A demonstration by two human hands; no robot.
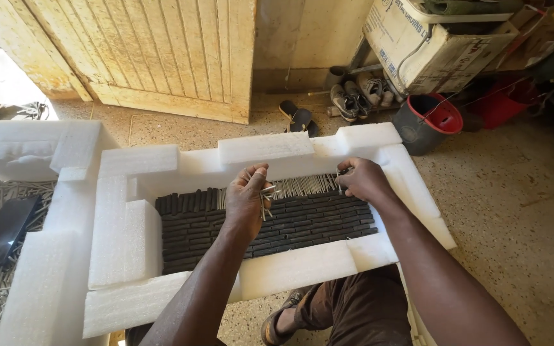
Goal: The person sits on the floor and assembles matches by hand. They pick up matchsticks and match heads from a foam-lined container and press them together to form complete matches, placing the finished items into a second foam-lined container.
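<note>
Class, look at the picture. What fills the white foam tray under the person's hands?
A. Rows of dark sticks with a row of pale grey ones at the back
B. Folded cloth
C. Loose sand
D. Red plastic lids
A: the foam tray holds rows of dark sticks, with pale grey sticks along its far side, where the left hand and right hand work.

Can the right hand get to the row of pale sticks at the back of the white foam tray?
Probably yes: the right hand already rests at the pale sticks, and nothing lies between them inside the foam tray.
</note>
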